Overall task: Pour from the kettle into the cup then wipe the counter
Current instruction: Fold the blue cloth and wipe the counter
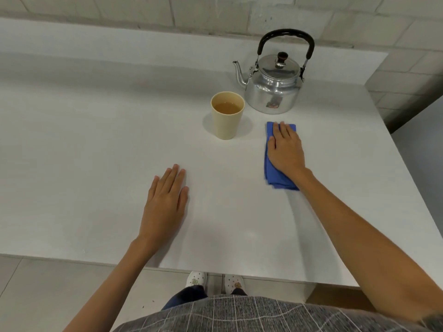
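Note:
A silver kettle (273, 85) with a black handle stands upright at the back right of the white counter (96, 140), spout pointing left. Just in front and left of it stands a beige cup (227, 121) holding brownish liquid. My right hand (285, 149) lies flat, palm down, on a folded blue cloth (273, 173) to the right of the cup and presses it onto the counter. My left hand (167, 202) rests flat on the bare counter nearer to me, fingers together, holding nothing.
The counter's near edge (215, 271) runs just in front of my body, and its right edge (395, 152) drops to the floor. A raised ledge and a pale brick wall (215, 10) run behind the kettle.

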Demonstrator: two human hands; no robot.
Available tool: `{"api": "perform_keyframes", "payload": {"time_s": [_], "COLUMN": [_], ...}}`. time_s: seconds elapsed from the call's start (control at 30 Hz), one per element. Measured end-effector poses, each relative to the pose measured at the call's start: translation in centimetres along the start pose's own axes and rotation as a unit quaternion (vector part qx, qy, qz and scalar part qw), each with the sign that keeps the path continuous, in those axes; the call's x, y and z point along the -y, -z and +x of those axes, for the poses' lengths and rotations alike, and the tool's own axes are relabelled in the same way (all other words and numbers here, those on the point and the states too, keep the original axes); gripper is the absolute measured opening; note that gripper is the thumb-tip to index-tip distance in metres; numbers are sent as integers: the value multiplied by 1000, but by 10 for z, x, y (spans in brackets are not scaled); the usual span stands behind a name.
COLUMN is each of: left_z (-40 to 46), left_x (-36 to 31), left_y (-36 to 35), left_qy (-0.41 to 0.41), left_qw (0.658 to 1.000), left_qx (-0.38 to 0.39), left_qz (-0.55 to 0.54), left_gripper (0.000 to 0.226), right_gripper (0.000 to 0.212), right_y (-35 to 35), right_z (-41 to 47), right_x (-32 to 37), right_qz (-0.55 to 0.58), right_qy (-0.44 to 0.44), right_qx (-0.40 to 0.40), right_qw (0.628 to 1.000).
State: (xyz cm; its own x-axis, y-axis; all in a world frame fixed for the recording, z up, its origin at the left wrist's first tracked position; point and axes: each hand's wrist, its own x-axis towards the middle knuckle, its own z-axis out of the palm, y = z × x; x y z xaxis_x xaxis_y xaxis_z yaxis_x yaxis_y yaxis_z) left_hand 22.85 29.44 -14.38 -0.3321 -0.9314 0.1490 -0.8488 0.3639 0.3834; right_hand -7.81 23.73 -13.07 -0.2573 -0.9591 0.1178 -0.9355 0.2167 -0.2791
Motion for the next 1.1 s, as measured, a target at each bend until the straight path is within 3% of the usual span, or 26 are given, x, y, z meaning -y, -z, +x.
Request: {"api": "perform_keyframes", "payload": {"time_s": [0.43,0.67,1.1], "left_z": [0,1,0], "left_x": [0,-3,-2], "left_y": [0,2,4], "left_qy": [2,3,1], "left_qw": [1000,1000,1000], "left_qx": [1,3,5], "left_qz": [3,-4,-10], "left_gripper": [45,45,45], "right_gripper": [46,47,52], "right_y": [-8,-7,5], "right_z": [15,-44,-156], "right_x": [25,39,37], "right_qz": [13,15,31], "right_qy": [104,133,138], "right_qx": [39,30,85], "right_qw": [994,991,986]}}
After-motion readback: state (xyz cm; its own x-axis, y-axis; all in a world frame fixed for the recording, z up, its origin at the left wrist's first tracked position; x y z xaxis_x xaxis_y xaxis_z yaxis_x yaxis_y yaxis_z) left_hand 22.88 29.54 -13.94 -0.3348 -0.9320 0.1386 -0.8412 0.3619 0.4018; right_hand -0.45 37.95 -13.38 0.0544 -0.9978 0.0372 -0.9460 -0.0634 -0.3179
